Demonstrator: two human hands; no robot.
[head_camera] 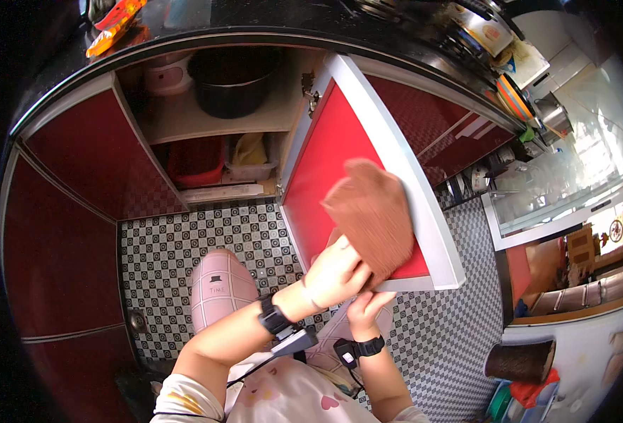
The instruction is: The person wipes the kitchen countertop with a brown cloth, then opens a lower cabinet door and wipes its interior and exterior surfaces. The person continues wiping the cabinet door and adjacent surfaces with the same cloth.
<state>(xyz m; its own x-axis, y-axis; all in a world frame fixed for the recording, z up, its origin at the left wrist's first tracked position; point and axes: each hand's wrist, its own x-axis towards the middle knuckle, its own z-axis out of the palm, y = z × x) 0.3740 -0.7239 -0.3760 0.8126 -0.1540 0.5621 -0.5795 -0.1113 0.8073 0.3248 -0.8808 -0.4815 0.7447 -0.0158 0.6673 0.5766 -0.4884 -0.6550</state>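
My left hand (338, 272) grips a brown ribbed cloth (377, 222), which is bunched and slightly blurred. The cloth lies against the red inner panel of a cabinet door (338, 143), near the white-grey frame on its free side. Just below the door's lower edge is my right hand (367, 312), with its thumb and a finger visible. Its other fingers are partly hidden, and whether it touches the door or the cloth is unclear. The door stands swung out on its hinges (310, 95) from the cabinet.
Inside the cabinet, a large dark pot (232, 90) sits on the shelf (216, 124). Below it are a red basin (197, 161) and a clear plastic container (253, 166) holding a yellowish item. A black countertop (269, 21) runs above. My knee (221, 285) is over the patterned floor (158, 254).
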